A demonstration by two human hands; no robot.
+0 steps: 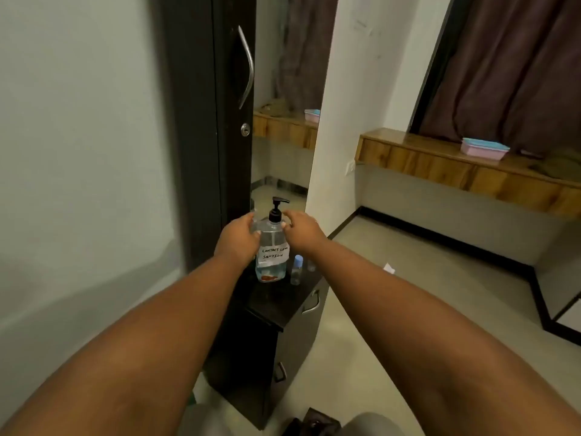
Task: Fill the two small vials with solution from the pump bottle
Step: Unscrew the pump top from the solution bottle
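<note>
A clear pump bottle [273, 247] with a black pump head and a handwritten "contact lens solution" label stands on a low black cabinet top [276, 302]. My left hand [237, 239] wraps around the bottle's left shoulder. On the other side, my right hand [301, 229] hovers beside the pump neck with its fingers apart and its thumb near the bottle's shoulder. A small clear vial with a blue cap [296, 269] stands upright just right of the bottle. A second small clear vial [311, 265] stands behind it, half hidden by my right wrist.
A tall dark wardrobe door [220, 121] with a metal handle rises right behind the cabinet, beside a mirror [283, 152]. The cabinet has drawers with handles [311, 302] on its right face. A wooden ledge [440, 158] with a pink and blue box runs along the far wall.
</note>
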